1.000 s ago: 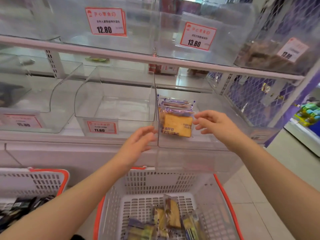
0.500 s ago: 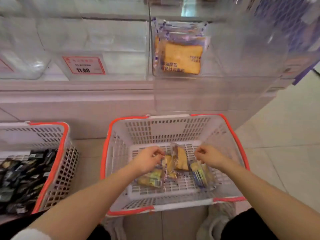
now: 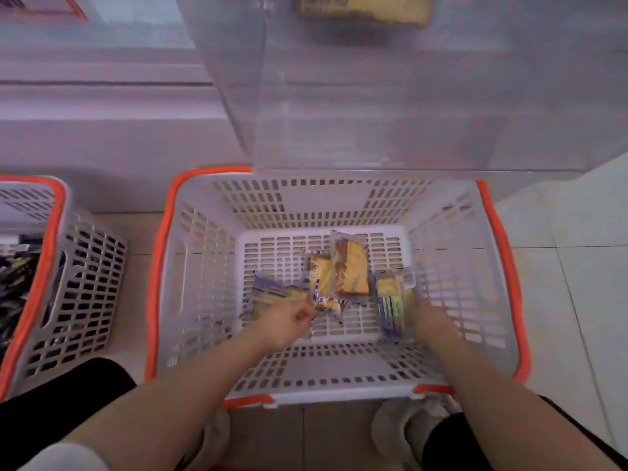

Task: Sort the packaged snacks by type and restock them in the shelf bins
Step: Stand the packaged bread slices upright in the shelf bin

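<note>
Seen from the head camera, looking steeply down: a white slotted plastic basket with an orange rim (image 3: 163, 266) sits on a pale tiled floor (image 3: 560, 300), and both bare forearms reach down into it. On the basket's floor lie several clear-wrapped yellow bread snack packs with blue print (image 3: 351, 266), loosely clustered toward the middle and right. The left hand (image 3: 285, 322) has its fingers curled, pinching the edge of one flat snack pack (image 3: 272, 294) at the left of the cluster. The right hand (image 3: 431, 321) is blurred by motion; it sits just beside an upright snack pack with blue stripes (image 3: 390, 305), and whether it grips that pack cannot be told. Above the basket, a clear plastic shelf bin (image 3: 373, 113) juts forward, with another yellow pack (image 3: 363, 8) visible inside at the top edge. At far left stands a second white basket with an orange rim (image 3: 51, 260), holding dark-wrapped packets (image 3: 13, 283). Pale sneakers (image 3: 407, 433) and dark trouser legs (image 3: 51, 402) show at the bottom.
</note>
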Demonstrator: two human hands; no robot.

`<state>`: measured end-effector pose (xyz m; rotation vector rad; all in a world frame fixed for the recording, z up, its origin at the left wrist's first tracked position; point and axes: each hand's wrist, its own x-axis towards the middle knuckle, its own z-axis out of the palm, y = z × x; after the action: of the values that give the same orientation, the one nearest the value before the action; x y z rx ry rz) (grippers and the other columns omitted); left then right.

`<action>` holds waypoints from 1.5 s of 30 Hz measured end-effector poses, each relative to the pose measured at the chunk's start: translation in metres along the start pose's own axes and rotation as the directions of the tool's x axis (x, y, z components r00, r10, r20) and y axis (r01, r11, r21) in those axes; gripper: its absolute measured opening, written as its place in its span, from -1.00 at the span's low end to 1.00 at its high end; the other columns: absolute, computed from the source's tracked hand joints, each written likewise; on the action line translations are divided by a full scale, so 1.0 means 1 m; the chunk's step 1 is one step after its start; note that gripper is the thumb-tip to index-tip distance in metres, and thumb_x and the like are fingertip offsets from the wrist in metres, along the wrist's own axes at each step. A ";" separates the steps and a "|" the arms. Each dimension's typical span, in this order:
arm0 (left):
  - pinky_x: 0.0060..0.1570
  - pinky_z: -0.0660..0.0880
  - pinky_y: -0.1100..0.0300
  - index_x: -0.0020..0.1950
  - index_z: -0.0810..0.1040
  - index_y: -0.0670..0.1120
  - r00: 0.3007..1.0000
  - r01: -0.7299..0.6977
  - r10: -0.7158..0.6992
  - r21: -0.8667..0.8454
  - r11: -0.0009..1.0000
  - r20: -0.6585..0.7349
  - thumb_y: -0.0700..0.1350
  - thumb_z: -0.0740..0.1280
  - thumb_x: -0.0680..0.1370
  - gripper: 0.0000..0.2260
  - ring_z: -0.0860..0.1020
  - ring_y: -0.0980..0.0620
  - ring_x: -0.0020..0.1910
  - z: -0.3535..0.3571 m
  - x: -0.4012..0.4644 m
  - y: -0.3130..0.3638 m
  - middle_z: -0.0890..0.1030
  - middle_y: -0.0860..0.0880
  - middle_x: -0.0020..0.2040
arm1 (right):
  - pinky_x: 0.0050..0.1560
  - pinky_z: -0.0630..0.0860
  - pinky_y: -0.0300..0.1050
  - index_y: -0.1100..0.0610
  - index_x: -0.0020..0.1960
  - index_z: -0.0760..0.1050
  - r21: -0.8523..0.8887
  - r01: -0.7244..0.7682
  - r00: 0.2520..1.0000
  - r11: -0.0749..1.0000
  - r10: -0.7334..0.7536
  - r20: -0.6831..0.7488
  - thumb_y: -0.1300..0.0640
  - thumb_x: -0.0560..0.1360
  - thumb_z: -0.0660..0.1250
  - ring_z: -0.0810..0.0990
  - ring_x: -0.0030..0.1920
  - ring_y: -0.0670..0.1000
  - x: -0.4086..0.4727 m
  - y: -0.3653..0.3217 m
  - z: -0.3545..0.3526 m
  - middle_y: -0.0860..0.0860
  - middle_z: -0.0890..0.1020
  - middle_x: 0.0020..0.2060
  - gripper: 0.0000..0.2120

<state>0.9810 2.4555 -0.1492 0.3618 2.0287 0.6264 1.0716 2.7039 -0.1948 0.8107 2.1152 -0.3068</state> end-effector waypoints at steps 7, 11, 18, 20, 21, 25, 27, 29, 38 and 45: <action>0.05 0.47 0.18 0.16 0.53 -0.06 0.998 0.069 -0.067 -0.098 0.993 0.021 -0.09 0.23 0.59 -0.81 0.55 0.03 0.03 0.016 0.007 0.004 0.59 -0.04 0.09 | 0.17 0.46 0.05 0.23 0.45 0.15 0.102 -0.072 0.992 0.992 0.061 0.114 0.18 0.55 0.12 0.52 0.20 0.16 0.001 -0.012 0.010 0.20 0.52 0.22 -0.51; -0.01 0.46 0.25 0.19 0.50 -0.05 0.998 0.044 -0.039 -0.099 0.994 0.053 -0.07 0.21 0.60 -0.80 0.56 0.04 0.03 0.022 0.004 0.012 0.58 -0.03 0.12 | 0.18 0.44 -0.05 0.25 0.28 0.39 0.089 0.007 0.991 0.996 -0.019 0.134 0.19 0.56 0.18 0.51 0.20 0.15 -0.001 -0.009 0.010 0.20 0.53 0.21 -0.68; 0.08 0.50 0.17 0.18 0.51 -0.04 0.999 0.035 -0.030 -0.160 0.986 0.033 -0.07 0.22 0.59 -0.80 0.56 0.04 0.05 0.024 -0.007 0.013 0.58 -0.02 0.11 | -0.02 0.45 -0.30 0.23 0.31 0.38 0.109 -0.007 0.984 0.994 -0.012 0.180 0.19 0.56 0.20 0.50 0.22 0.11 0.005 -0.006 0.021 0.16 0.51 0.24 -0.66; 0.03 0.51 0.19 0.16 0.51 0.00 0.999 0.043 -0.039 -0.179 0.983 0.028 -0.06 0.22 0.59 -0.82 0.56 0.07 0.02 0.022 -0.008 0.011 0.57 0.01 0.09 | 0.14 0.46 -0.09 0.18 0.30 0.38 0.036 0.024 0.988 0.999 -0.029 0.153 0.16 0.55 0.20 0.52 0.20 0.11 0.006 -0.012 0.021 0.14 0.53 0.22 -0.67; 0.00 0.51 0.22 0.15 0.50 0.02 0.999 0.047 -0.043 -0.187 0.981 0.021 -0.05 0.22 0.59 -0.83 0.56 0.09 0.01 0.021 -0.007 0.010 0.57 0.03 0.08 | 0.14 0.46 -0.06 0.17 0.29 0.39 0.012 0.029 0.989 1.000 -0.031 0.145 0.17 0.55 0.19 0.52 0.18 0.11 0.005 -0.015 0.018 0.13 0.54 0.21 -0.69; -0.03 0.42 0.36 0.26 0.45 0.01 0.994 -0.037 0.029 -0.079 0.996 -0.104 -0.07 0.23 0.58 -0.76 0.52 0.15 0.00 0.019 -0.001 0.015 0.55 0.04 0.15 | 0.04 0.49 -0.07 0.11 0.13 0.52 0.007 0.202 0.973 0.979 -0.202 0.109 0.13 0.54 0.22 0.57 0.08 0.08 -0.007 -0.026 -0.002 0.07 0.61 0.05 -0.79; 0.11 0.36 0.36 0.38 0.34 0.01 0.971 -0.140 0.145 0.037 0.989 -0.189 -0.03 0.26 0.56 -0.61 0.47 0.15 0.12 0.021 0.000 0.022 0.46 0.03 0.29 | -0.19 0.46 -0.17 0.03 -0.21 0.55 0.133 0.367 0.926 0.921 -0.375 0.039 0.06 0.53 0.26 0.56 -0.18 -0.02 -0.020 -0.029 -0.013 -0.01 0.57 -0.26 -0.82; 0.30 0.23 0.27 0.46 0.21 0.04 0.928 -0.264 0.305 0.199 0.944 -0.214 0.12 0.30 0.50 -0.43 0.32 0.12 0.32 0.024 -0.001 0.031 0.31 0.07 0.41 | -0.41 0.29 -0.29 0.01 -0.45 0.36 0.212 0.462 0.887 0.861 -0.454 -0.089 0.07 0.53 0.24 0.41 -0.42 -0.11 -0.041 -0.035 -0.030 -0.09 0.42 -0.47 -0.63; -0.08 0.52 0.24 0.20 0.43 0.08 0.799 -0.464 0.443 0.050 0.884 -0.407 0.03 0.40 0.46 -0.66 0.57 0.16 -0.09 0.008 -0.038 0.067 0.60 0.13 -0.04 | -0.35 0.33 -0.25 -0.01 -0.39 0.45 0.591 0.590 0.807 0.550 -0.413 -0.421 0.11 0.54 0.24 0.41 -0.45 -0.21 -0.130 -0.043 -0.093 -0.12 0.48 -0.50 -0.68; -0.36 0.52 0.36 0.05 0.50 -0.02 0.864 -0.499 0.254 -0.679 0.538 -0.434 -0.21 0.36 0.49 -0.82 0.64 0.21 -0.23 -0.032 -0.092 0.098 0.68 0.11 -0.20 | 0.22 0.41 -0.04 0.10 0.22 0.45 0.543 0.667 0.690 0.511 -0.148 -0.709 0.04 0.59 0.16 0.49 0.16 0.00 -0.167 -0.029 -0.111 0.04 0.54 0.16 -0.74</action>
<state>0.9997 2.4826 -0.0151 0.1827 1.7080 1.8626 1.0589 2.6608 0.0024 0.8864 2.7956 -1.5450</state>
